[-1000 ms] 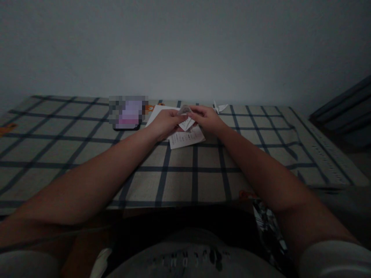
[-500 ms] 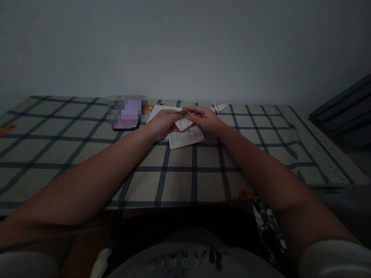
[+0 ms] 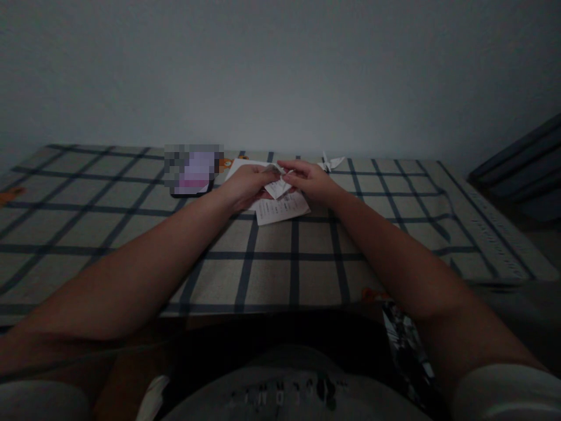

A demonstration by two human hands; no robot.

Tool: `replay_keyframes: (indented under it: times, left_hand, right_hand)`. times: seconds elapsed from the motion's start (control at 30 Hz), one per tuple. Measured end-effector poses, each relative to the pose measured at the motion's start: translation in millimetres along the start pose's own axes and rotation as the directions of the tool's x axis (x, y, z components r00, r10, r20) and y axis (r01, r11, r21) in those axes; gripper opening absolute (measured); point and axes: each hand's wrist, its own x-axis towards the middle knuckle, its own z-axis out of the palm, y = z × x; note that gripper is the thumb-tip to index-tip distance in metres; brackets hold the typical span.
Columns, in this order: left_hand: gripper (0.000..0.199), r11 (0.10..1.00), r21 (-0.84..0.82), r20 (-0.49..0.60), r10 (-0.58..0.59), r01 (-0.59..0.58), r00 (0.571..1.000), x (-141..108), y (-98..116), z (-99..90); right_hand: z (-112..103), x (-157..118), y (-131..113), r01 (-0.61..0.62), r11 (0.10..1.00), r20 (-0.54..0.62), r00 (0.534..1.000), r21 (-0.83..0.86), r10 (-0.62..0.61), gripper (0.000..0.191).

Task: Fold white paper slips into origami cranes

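Observation:
Between my two hands is a small folded piece of paper, white with faint print. My left hand grips its left side, thumb on top. From the right, my right hand pinches the paper's upper right part with its fingertips. Beneath them a printed sheet lies on the cloth, partly covered by the folded paper and my left hand. A plain white sheet shows behind my left hand. Just beyond my right hand sits a folded paper figure with pointed ends.
A phone with a lilac and pink screen, partly pixelated, stands to the left of my hands. The checked tablecloth covers the table, which meets a bare wall. Dark grey fabric is at the far right.
The folded paper has shifted slightly, and more of its upper edge shows between my fingers. Both hands stay in nearly the same place.

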Motion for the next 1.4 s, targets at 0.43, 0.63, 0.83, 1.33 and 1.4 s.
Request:
replay_keyframes:
  times: [0.43, 0.63, 0.83, 1.33, 1.4]
  left_hand:
    - [0.005, 1.000, 0.003, 0.040, 0.012, -0.012, 0.999, 0, -5, 1.9]
    - [0.008, 0.999, -0.045, 0.085, 0.005, -0.001, 0.996, 0, -4, 0.6]
    - [0.009, 0.999, -0.048, 0.118, 0.009, -0.004, 0.993, -4, -1, 2.6]
    - [0.008, 0.995, -0.095, 0.100, -0.006, 0.015, 0.995, -4, -2, 3.8]
    - [0.005, 0.995, -0.103, 0.083, -0.009, 0.017, 0.997, 0, -4, 2.2]
  right_hand:
    - [4, -2, -3, 0.013, 1.000, 0.006, 1.000, -0.022, -0.013, 0.046]
    - [1, 0, -1, 0.001, 0.999, -0.038, 0.999, -0.048, -0.003, 0.042]
    - [2, 0, -1, -0.010, 1.000, -0.035, 0.999, 0.023, 0.011, 0.044]
    - [5, 3, 5, 0.044, 0.999, -0.062, 0.997, -0.016, -0.045, 0.045]
    - [6, 3, 7, 0.039, 0.999, -0.072, 0.997, -0.004, -0.039, 0.045]
